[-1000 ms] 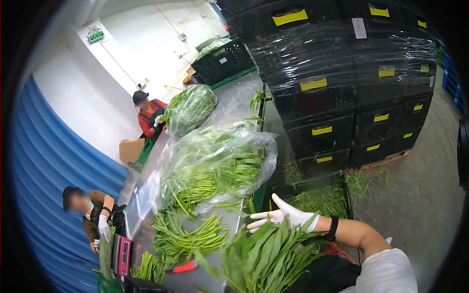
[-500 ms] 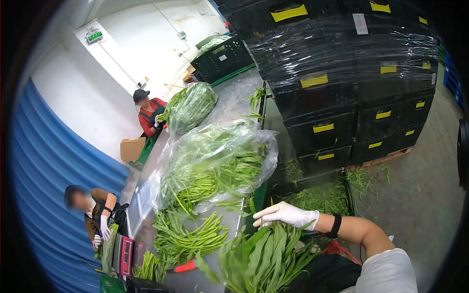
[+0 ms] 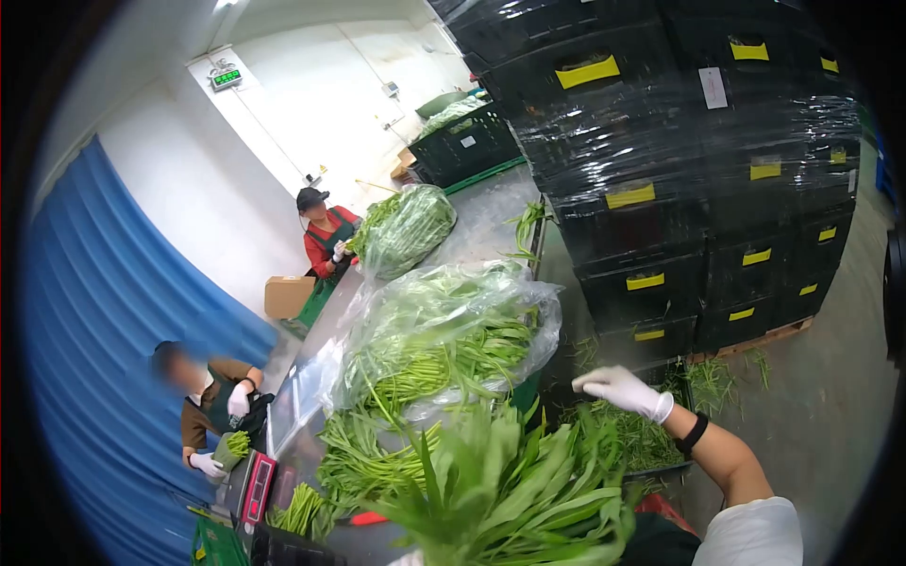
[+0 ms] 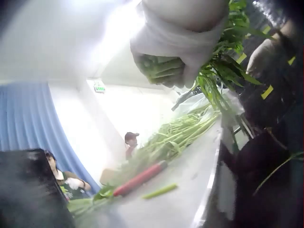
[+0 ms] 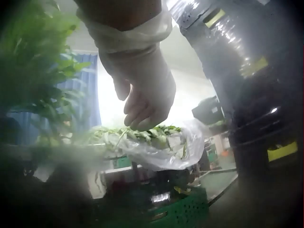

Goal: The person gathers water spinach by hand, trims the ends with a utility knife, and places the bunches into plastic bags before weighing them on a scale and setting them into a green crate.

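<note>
White-gloved, reaches in from lower right with the right hand (image 3: 625,391) loosely bent, released; grips one leafy bunch (image 3: 514,491), bottom centre, with the left hand (image 4: 178,45); faces two people (image 3: 219,401), left.

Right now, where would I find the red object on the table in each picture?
Head: the red object is near the bottom, left of centre, partly hidden by the leafy greens.
Left wrist: lower part, left of centre, lying slanted on the table.
Right wrist: not in it.
Shared landmark: the blue curtain, on the left in all three, partly behind leaves in the right wrist view.
</note>
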A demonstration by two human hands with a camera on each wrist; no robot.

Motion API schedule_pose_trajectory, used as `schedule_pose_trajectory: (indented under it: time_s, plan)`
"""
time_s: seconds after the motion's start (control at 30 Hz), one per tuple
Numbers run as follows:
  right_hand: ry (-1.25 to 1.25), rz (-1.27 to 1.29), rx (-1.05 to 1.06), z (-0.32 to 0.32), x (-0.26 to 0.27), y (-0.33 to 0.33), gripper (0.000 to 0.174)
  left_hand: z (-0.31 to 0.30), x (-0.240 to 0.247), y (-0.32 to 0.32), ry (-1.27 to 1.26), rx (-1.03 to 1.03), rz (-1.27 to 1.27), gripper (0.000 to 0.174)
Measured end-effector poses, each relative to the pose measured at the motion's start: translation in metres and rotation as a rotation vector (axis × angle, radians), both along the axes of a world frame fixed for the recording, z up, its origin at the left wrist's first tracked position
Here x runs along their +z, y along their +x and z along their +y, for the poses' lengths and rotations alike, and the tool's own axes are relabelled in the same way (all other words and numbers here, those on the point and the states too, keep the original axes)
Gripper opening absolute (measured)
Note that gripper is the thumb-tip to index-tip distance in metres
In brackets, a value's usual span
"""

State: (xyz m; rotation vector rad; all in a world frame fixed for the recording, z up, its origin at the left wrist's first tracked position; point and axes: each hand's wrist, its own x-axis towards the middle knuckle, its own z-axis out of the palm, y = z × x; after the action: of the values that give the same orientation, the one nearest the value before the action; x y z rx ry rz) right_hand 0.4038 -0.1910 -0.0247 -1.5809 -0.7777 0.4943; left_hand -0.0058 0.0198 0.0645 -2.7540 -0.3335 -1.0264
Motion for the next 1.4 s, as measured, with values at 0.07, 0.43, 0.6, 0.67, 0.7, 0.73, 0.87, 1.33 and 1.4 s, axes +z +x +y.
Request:
schedule_pose_trajectory:
  time_s: [0.07, 0.43, 0.6, 0.67, 0.7, 0.73, 0.87, 1.33, 1.4]
  plan:
    - [-0.05, -0.116, 0.024, 0.001, -0.009, -0.007, 0.027, 0.011, 0.015, 0.015, 0.165, 0.11, 0.039, 0.015]
    - [0.237, 0.027, 0.021, 0.016, 0.045, -0.042, 0.021, 0.056, 0.034, 0.006, 0.3, 0.393, 0.274, 0.021]
    - [0.227, 0.016, 0.24, 0.029, 0.055, -0.064, 0.02, 0.07, 0.026, -0.01, 0.292, 0.528, 0.311, 0.026]
    - [0.208, -0.019, 0.277, 0.033, 0.057, -0.072, 0.02, 0.069, 0.024, -0.01, 0.427, 0.486, 0.216, 0.028]
    - [0.195, -0.05, 0.289, 0.034, 0.059, -0.075, 0.019, 0.063, 0.026, -0.008, 0.395, 0.519, 0.201, 0.025]
    - [0.183, -0.083, 0.3, 0.036, 0.062, -0.078, 0.019, 0.065, 0.024, -0.011, 0.394, 0.53, 0.2, 0.025]
    - [0.255, -0.27, 0.21, 0.045, 0.067, -0.084, 0.016, 0.072, 0.023, -0.018, 0.403, 0.536, 0.198, 0.023]
    - [0.002, 0.174, 1.584, 0.05, 0.05, -0.229, 0.055, 0.04, 0.035, 0.011, 0.356, 0.6, 0.241, 0.02]
    - [0.238, 0.444, 1.391, 0.095, -0.022, -0.269, 0.06, 0.029, 0.036, 0.02, 0.344, 0.624, 0.265, 0.019]
